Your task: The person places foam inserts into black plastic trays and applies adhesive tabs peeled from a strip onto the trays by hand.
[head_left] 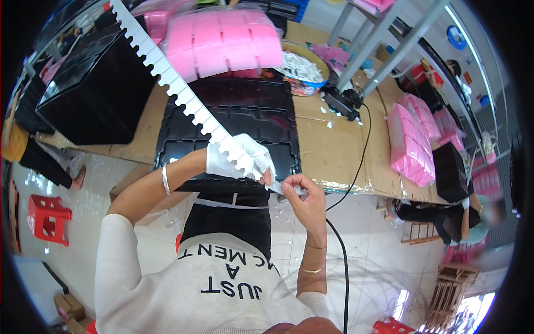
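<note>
Nearest of all is a cream sweater (139, 286) with black print on its front. Two arms reach up from it. Around the left arm sits a silver bangle (166, 179), and the right arm has a thin gold one (311, 271).

The left hand (253, 152) wears a white glove, with some bare finger skin showing near its end. Its grip is closed on the low end of a long white strip (181, 88). This strip slants up and left, past a black tray (253, 103) and a fat pink stack (233, 44) in clear wrap. Little notches run all along one edge.

The right hand (306, 201) is bare and just beside the left. Its thumb and finger pinch a small pale piece (276, 187). I cannot tell if that piece is part of the strip.

The black tray lies on the brown table (325, 146). Past its far right corner is a round tub (318, 85) full of white bits (300, 68). A black cord (345, 267) hangs down on the right. On the left stand a big black box (92, 97) and, on the floor, a red stool (50, 214).
</note>
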### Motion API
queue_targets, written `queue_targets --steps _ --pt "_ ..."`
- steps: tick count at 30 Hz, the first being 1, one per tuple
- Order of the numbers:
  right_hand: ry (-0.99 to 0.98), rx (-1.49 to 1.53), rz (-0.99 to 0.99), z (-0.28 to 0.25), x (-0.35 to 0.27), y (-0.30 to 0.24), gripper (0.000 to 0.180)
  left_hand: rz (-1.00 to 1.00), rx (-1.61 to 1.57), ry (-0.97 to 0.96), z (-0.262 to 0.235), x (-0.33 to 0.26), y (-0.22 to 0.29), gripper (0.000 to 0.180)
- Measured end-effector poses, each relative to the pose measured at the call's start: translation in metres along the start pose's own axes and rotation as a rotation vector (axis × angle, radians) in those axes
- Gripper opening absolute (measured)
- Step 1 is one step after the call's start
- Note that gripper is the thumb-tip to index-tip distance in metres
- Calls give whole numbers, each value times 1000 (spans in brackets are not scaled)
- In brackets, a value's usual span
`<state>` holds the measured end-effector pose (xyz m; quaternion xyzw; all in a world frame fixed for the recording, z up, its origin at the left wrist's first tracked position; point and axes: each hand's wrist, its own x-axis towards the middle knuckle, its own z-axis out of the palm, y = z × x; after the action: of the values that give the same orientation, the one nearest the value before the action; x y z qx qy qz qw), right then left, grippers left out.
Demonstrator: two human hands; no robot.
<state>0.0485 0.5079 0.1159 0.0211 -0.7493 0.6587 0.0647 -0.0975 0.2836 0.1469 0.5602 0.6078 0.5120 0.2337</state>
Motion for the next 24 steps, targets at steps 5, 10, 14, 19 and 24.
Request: queue_targets --steps 5,10,14,19,24 --pt "205 -306 18 -21 23 -2 17 110 357 -40 -10 33 -28 15" --pt "249 -422 -102 -21 45 -1 15 209 442 -56 -11 49 -54 14" --pt "221 -474 -94 -17 54 0 14 64 392 -48 -9 48 -58 11" --pt "183 -540 -55 -17 59 -4 12 -134 247 10 -7 53 -52 8" --pt "175 -553 -38 -16 62 -1 10 -8 408 -36 -10 50 -62 14"
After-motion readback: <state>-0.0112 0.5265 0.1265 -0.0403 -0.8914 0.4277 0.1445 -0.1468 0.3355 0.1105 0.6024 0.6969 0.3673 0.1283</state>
